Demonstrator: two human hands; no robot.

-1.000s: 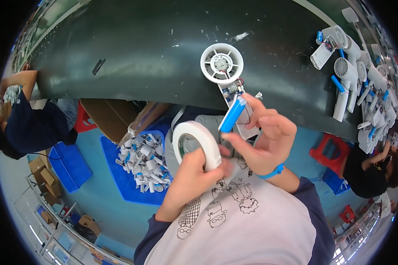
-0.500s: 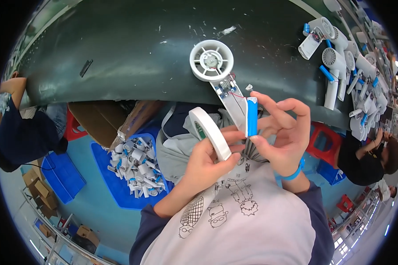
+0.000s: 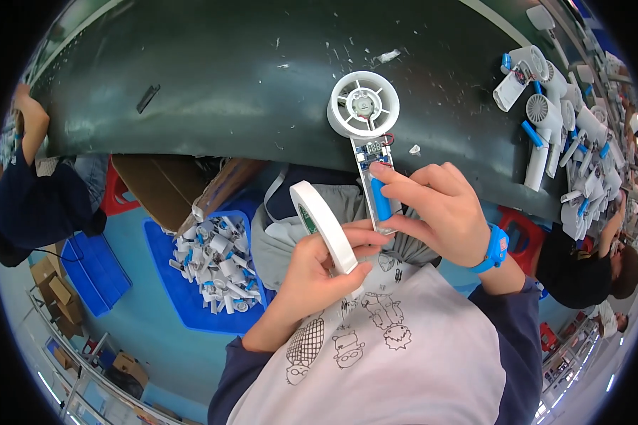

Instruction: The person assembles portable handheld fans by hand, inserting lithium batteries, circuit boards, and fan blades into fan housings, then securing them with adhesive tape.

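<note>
A white handheld fan [image 3: 364,106] with an opened handle reaches from the bench edge toward me, its round head on the bench. Inside the handle a small circuit board [image 3: 373,151] with red wires lies bare. My right hand [image 3: 443,212] pinches a blue cylindrical battery [image 3: 381,201] between thumb and fingers, lying along the handle below the board. My left hand [image 3: 313,275] is closed around a roll of white tape [image 3: 339,244]; its fingertips also reach the handle's lower end, and whether they grip it is partly hidden.
Several white fans and blue batteries [image 3: 532,133] are piled on the dark bench [image 3: 227,78] at right. A black strip [image 3: 147,98] and white scraps lie on it. A blue bin [image 3: 164,263] of fan parts stands at lower left by a cardboard box [image 3: 156,191]. Other people sit at both sides.
The battery, tilted beside the handle with its white strip showing, now lies over the handle. The fan has turned more upright and shifted right. My right fingers have closed in over the battery.
</note>
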